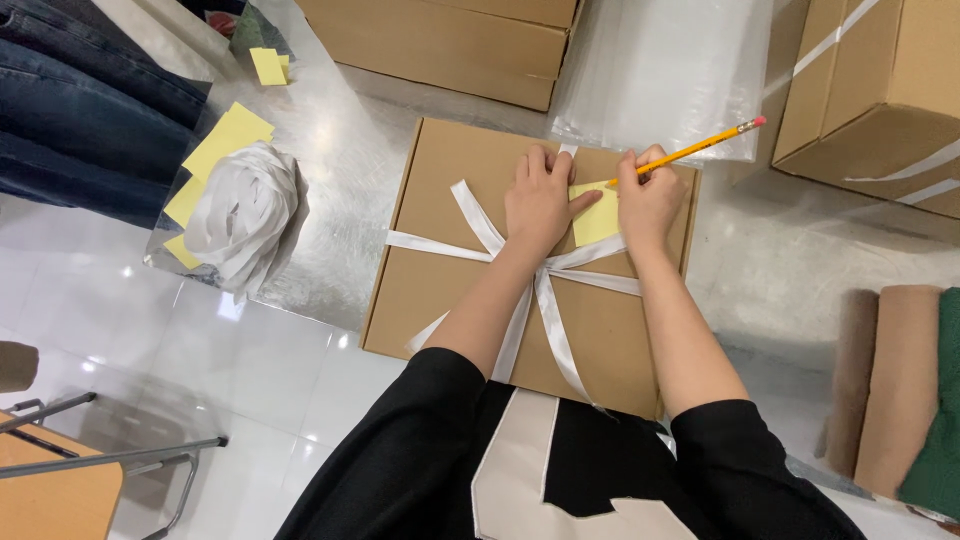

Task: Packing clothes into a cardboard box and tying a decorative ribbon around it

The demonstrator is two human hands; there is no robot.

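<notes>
Yellow sticky note (596, 215) sits between both hands on a ribboned cardboard box (440, 270); left hand (540, 200) presses flat beside it, right hand (648, 195) pinches a pencil (700, 147). Crumpled white cloth (245, 215) way off left.

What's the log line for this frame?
left hand: pressing yellow note | right hand: holds pencil, tip on note | box: ribbon-tied
</notes>
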